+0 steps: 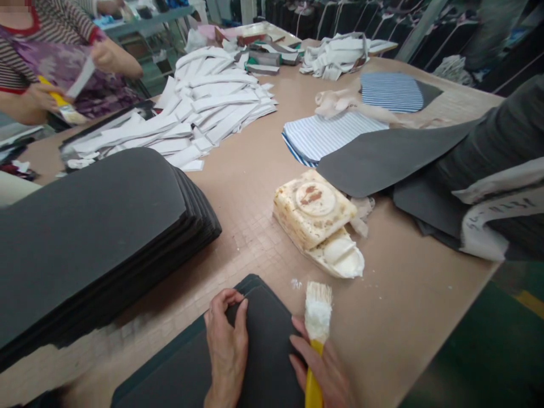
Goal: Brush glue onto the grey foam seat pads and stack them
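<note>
My left hand (227, 345) is on a dark grey rounded sheet (267, 334), its thumb and curled fingers pinched at the sheet's far left edge. Under this sheet another dark layer (148, 362) shows along the left side. My right hand (321, 362) holds a paintbrush (317, 317) with a yellow handle against the palm, bristles pointing away and coated in white paste. The same hand's fingertips touch the sheet's right edge. Just beyond the brush stands a crusted off-white plastic container (314, 209), with thick white paste (342, 255) at its open front.
A tall stack of dark sheets (106, 192) lies on the left. Farther back are heaped white strips (204, 107) and striped pieces (335, 136). A dark roll of sheets (497, 141) is on the right. A co-worker (63, 62) at the far left holds a brush and a white strip.
</note>
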Tool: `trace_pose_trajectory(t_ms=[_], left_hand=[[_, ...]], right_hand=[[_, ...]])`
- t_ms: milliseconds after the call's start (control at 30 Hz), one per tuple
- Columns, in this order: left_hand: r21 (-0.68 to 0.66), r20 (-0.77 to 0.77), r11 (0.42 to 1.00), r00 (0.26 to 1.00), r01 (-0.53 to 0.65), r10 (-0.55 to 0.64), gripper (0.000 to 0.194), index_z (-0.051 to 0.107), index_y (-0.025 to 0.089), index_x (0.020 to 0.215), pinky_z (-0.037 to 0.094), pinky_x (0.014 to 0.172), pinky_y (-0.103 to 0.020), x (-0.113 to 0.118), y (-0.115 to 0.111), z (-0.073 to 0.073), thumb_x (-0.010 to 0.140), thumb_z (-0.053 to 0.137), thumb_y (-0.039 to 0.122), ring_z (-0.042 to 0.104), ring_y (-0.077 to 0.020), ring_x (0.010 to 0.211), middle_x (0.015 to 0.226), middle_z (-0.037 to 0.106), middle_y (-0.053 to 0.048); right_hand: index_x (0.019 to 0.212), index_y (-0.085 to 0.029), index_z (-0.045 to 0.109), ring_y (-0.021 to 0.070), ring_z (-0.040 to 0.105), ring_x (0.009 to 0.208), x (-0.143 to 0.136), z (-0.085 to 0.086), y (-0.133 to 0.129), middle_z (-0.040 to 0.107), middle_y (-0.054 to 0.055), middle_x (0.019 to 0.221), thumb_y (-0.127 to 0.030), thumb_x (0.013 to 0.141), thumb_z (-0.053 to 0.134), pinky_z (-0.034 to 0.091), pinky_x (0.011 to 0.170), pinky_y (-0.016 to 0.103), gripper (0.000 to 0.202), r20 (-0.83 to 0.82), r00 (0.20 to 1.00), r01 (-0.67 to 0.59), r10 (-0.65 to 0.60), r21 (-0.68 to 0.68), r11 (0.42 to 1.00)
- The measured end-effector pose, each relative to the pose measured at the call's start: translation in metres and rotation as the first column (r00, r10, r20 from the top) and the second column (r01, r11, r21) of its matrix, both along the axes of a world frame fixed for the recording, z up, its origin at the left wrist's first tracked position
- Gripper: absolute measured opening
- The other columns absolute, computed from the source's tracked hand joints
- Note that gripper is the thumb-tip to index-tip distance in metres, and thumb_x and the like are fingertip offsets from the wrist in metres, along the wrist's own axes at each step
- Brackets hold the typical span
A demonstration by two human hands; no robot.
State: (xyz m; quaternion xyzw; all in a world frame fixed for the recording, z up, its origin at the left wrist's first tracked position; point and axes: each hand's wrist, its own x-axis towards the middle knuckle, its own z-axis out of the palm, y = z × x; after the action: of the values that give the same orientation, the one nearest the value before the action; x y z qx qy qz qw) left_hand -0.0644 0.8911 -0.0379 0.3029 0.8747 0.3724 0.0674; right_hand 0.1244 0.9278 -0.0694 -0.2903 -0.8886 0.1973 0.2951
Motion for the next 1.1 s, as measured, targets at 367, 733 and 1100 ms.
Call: trace_pose_trajectory(t_ms=[367,733,1100], left_hand=[[-0.008,0.065,1.000,0.998,-0.017,0.018,0.038,0.050,0.020,0.101,0.044,0.083,-0.046,-0.001,0.000,0.001,0.077,0.053,0.049,0.061,-0.0247,0.086,0.080,0.065,-0.005],[-0.044,0.009,0.999,1.000,0.029,-0.029,0.046,0.036,0.019,0.128,0.046,0.078,-0.043,0.001,-0.002,-0.005,0.085,0.044,0.031,0.054,-0.0182,0.076,0.105,0.058,-0.009],[-0.077,-0.418,0.988,0.895,0.135,-0.155,0.047,0.032,0.020,0.135,0.036,0.103,-0.046,-0.003,-0.066,0.021,0.089,0.038,0.014,0.036,-0.0224,0.128,0.134,0.046,-0.011]], right_hand=[[0.115,-0.016,0.053,0.0245,0.062,0.101,-0.002,0.004,0.000,0.064,0.011,0.111,-0.014,0.079,0.059,0.057,0.078,0.031,0.036,-0.016,1.000,0.008,-0.007,0.032,0.999],[0.117,-0.018,0.052,0.0238,0.059,0.106,-0.002,-0.001,-0.005,0.062,0.010,0.115,-0.014,0.082,0.056,0.056,0.080,0.031,0.036,-0.023,0.999,0.042,-0.041,0.025,0.999],[0.120,-0.017,0.050,0.0262,0.055,0.111,-0.013,0.015,-0.009,0.058,0.012,0.120,-0.013,0.082,0.057,0.052,0.086,0.039,0.039,-0.148,0.988,-0.013,0.032,0.132,0.991]])
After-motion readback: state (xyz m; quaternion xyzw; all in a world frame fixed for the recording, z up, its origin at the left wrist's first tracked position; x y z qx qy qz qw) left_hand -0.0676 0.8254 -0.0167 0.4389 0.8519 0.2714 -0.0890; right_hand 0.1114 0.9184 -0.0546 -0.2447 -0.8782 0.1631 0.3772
